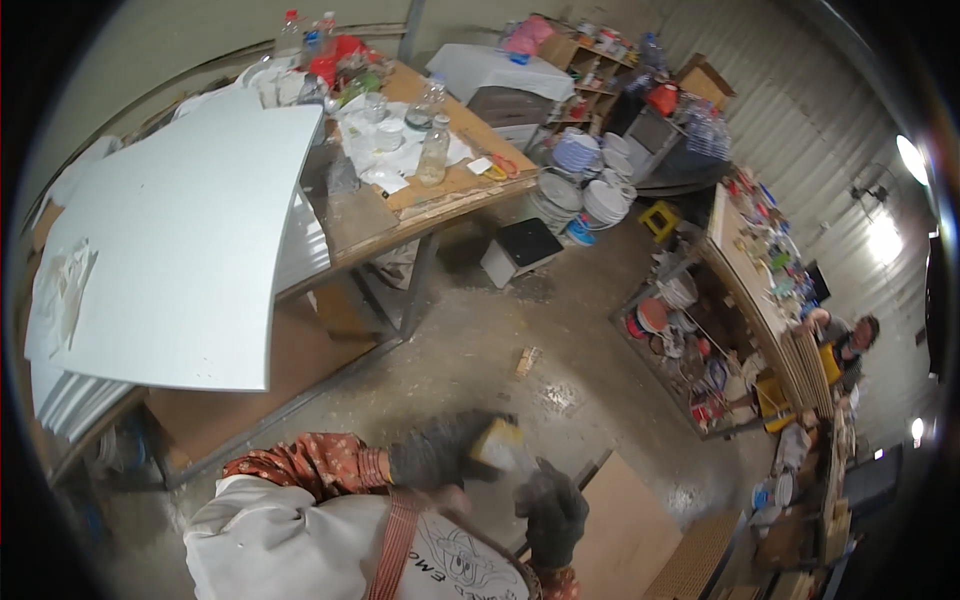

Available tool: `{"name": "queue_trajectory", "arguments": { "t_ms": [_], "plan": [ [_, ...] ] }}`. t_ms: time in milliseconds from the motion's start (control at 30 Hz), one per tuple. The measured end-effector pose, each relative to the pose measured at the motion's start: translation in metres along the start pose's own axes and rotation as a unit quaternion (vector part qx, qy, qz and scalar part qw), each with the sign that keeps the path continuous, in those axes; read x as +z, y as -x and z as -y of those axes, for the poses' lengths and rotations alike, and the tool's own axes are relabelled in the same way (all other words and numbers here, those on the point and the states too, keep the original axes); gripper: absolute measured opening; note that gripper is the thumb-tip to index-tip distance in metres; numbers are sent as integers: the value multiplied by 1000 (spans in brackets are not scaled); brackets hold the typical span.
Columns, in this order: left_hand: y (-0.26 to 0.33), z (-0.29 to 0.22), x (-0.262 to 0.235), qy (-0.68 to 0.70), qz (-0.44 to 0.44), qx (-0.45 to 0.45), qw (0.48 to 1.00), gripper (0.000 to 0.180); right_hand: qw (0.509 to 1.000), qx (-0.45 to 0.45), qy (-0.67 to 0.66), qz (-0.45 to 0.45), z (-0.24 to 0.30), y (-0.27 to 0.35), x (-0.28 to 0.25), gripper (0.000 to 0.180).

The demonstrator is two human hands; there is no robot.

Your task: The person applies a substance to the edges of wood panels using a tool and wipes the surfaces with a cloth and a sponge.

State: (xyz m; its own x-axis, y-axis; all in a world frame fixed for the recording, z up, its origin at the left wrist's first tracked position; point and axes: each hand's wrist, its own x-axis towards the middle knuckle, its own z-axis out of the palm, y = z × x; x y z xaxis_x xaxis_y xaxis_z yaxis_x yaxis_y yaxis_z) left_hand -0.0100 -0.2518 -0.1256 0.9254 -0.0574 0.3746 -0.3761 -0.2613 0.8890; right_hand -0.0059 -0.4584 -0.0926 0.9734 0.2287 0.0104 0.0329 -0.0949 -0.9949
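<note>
My left hand [435, 455], in a dark grey glove, is closed round a small flat yellow-and-white piece [504, 447]. Motion blur hides exactly what kind of thing it is. Just right of it is my right hand [553, 512], also in a dark glove, with its fingertips close to the piece's lower edge. The blur hides whether those fingers touch or grip it. Both hands are in front of my body, over the floor. To the left, a large white panel [180, 240] lies on a stack at the workbench, with a crumpled whitish cloth [70, 290] on it.
Bottles, cups and papers cover the wooden workbench [480, 185]. A black-topped box [525, 245] and stacked buckets [575, 190] stand on the floor beyond. At the right is a cluttered bench [745, 270] with another person [850, 345] behind it. Brown boards [620, 525] are beside my right hand.
</note>
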Motion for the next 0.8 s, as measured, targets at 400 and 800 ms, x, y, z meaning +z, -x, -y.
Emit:
{"name": "queue_trajectory", "arguments": {
  "t_ms": [400,800],
  "plan": [
    [-125,30,-19,154,-322,-159,920,65,945,89,-92,301,49,-252,-11,22],
    [-169,72,-132,58,-466,-195,861,65,878,-60,-4,474,69,-399,145,21]
  ]
}}
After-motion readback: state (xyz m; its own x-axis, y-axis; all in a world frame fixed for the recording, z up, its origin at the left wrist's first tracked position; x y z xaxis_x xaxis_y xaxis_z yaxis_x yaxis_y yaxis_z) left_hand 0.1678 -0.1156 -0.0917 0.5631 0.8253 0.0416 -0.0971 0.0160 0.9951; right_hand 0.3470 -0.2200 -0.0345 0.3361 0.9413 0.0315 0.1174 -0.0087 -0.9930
